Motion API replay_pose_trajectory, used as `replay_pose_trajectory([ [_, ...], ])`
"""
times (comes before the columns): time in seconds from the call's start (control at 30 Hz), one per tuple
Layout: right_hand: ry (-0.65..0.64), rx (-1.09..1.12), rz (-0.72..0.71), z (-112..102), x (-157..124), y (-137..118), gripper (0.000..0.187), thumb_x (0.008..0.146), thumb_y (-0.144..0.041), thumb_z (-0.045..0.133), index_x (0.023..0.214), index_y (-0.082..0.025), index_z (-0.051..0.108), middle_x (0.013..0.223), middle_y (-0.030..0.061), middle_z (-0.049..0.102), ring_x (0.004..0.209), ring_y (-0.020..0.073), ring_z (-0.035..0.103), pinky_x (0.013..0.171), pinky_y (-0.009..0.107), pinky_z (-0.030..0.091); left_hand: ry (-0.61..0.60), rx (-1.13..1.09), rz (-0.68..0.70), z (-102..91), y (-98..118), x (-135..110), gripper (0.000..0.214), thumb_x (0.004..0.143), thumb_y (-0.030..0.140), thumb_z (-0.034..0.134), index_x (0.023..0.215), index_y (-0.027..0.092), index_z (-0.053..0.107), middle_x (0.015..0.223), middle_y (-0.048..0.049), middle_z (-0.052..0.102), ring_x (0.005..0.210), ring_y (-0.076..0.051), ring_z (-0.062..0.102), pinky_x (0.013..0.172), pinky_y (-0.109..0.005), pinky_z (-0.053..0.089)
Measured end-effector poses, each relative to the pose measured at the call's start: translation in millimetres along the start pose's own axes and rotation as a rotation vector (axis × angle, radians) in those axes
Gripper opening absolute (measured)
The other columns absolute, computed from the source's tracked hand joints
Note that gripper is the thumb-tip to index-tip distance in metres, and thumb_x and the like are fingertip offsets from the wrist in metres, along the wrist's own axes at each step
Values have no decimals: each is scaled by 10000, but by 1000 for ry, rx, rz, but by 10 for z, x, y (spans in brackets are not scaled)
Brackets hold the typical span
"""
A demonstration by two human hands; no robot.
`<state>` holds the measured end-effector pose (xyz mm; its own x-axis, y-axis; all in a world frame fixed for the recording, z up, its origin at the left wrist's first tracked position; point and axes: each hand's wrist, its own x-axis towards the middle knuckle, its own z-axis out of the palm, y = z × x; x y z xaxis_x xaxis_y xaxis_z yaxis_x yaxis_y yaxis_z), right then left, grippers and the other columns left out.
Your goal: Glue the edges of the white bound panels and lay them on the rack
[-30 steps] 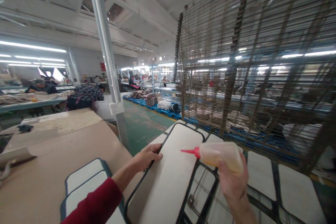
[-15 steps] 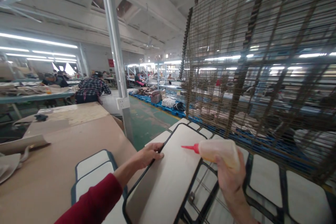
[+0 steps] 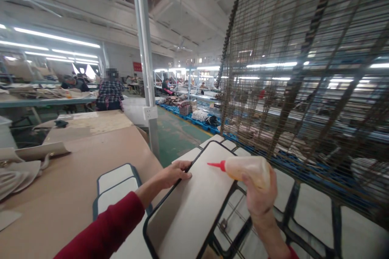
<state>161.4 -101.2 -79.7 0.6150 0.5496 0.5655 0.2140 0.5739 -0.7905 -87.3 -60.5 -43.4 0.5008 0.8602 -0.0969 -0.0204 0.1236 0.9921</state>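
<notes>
My left hand [image 3: 178, 173] grips the left edge of a pale panel with dark edging [image 3: 194, 202], thumb on top and fingers partly hidden beneath. The panel is tilted in front of me. In my right hand [image 3: 261, 198] is a translucent squeeze bottle [image 3: 247, 168] with a red nozzle, lying nearly level above the panel. Yellowish liquid shows inside the bottle. Its nozzle points left over the panel's upper half; whether the tip touches the surface I cannot tell.
More dark-edged panels [image 3: 313, 204] lie on the right, and a small stack [image 3: 117, 190] sits on the brown table [image 3: 91, 162] at left. A metal post [image 3: 145, 48] stands ahead. A tall wire rack [image 3: 291, 68] rises on the right. A person in a checked shirt [image 3: 109, 94] stands farther back.
The bottle in my right hand has shifted slightly left and up over the panel. My left hand keeps its hold. The camera view has turned a little left.
</notes>
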Motion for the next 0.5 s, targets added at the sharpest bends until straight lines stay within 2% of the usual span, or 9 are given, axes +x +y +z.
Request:
replay_pose_trajectory([
  [0.07,16,-39,2,10,1,80,749,555,-438,839,1178,-157,534,1142,110,591,1069,289,557,987,472,430,11,-3,-2,-9,0,0,342,571,222,756,897,123,733,752,-46,706,637,-169,613,604,-252,471],
  [0.13,-76,-25,47,-21,-277,125,714,567,-445,823,1163,-165,548,1095,108,621,992,289,607,885,436,509,39,-10,-7,-57,-31,13,345,561,210,751,894,124,730,733,-43,703,635,-174,615,597,-252,468],
  [0.2,-339,86,169,-64,-614,121,712,587,-433,811,1192,-198,518,1065,107,656,930,297,652,784,407,561,66,-14,-16,-121,-74,22,356,549,204,751,895,125,728,715,-41,701,627,-180,616,593,-258,468],
  [0.23,-432,171,217,-78,-718,104,735,609,-449,787,1234,-209,483,1095,116,655,956,314,651,797,428,562,71,-18,-20,-149,-91,20,368,547,206,753,905,126,726,716,-43,702,630,-186,620,597,-264,470],
  [0.27,-464,204,238,-84,-749,83,748,615,-446,785,1253,-223,465,1106,113,656,970,316,650,802,432,562,71,-26,-21,-170,-101,13,382,548,212,756,920,127,725,723,-46,705,639,-194,626,605,-271,474],
  [0.3,-423,194,217,-81,-702,64,745,615,-430,794,1251,-226,465,1110,111,652,979,311,645,810,436,558,66,-35,-21,-182,-103,2,395,551,220,760,934,129,723,735,-50,708,652,-201,632,615,-278,477],
  [0.4,-57,36,57,-47,-287,65,723,593,-426,815,1200,-179,509,1133,110,604,1024,289,592,932,490,479,31,-53,-18,-177,-75,-38,405,563,247,776,946,128,722,765,-62,713,676,-210,642,642,-287,483],
  [0.47,6,-11,30,-37,-100,112,744,582,-423,822,1209,-170,512,1158,104,580,1065,279,559,989,505,427,15,-61,-17,-174,-58,-52,413,567,260,784,953,126,720,775,-67,713,677,-210,644,650,-289,484],
  [0.5,-4,-20,37,-42,-109,135,751,572,-423,826,1209,-169,518,1160,103,580,1069,280,558,989,501,428,15,-64,-19,-182,-58,-54,423,567,261,786,963,127,719,778,-67,714,678,-211,646,650,-291,485],
])
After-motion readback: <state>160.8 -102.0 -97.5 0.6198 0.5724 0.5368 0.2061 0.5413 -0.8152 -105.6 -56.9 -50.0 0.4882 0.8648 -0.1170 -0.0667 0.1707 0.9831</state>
